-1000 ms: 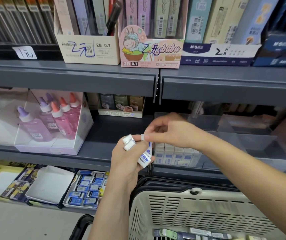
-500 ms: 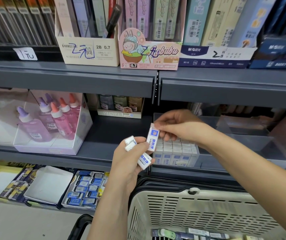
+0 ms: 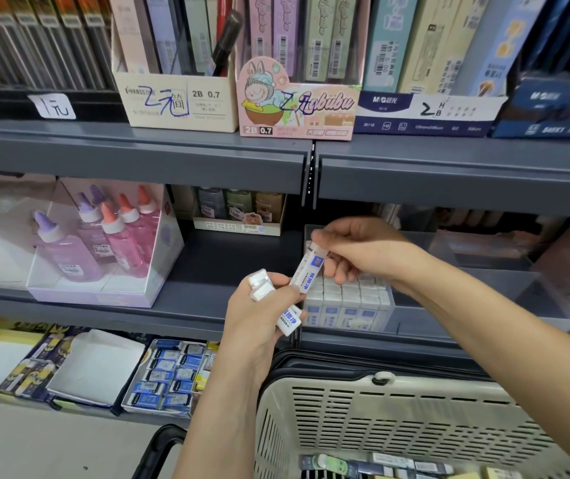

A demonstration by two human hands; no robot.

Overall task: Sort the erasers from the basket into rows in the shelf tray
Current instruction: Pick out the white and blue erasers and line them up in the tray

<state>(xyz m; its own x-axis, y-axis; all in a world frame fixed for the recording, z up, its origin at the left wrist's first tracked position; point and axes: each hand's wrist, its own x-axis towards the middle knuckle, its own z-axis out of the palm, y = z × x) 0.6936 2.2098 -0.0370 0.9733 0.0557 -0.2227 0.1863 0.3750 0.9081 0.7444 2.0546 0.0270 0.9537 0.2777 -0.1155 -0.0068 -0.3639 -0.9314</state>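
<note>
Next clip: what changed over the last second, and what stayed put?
The right hand pinched one eraser out of the bunch in the left hand and drew it up and slightly right, toward the shelf tray. The left hand still grips the remaining erasers; the tray and the basket stayed put.

Left hand point(image 3: 256, 323) bare; right hand point(image 3: 366, 250) bare (forearms point(image 3: 483, 319) likewise).

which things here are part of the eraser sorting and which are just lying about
Part of the job: right hand pinching one eraser; left hand holding spare erasers; shelf tray with eraser rows; basket.
Just lying about: glue bottles; lead boxes; blue packs.
</note>
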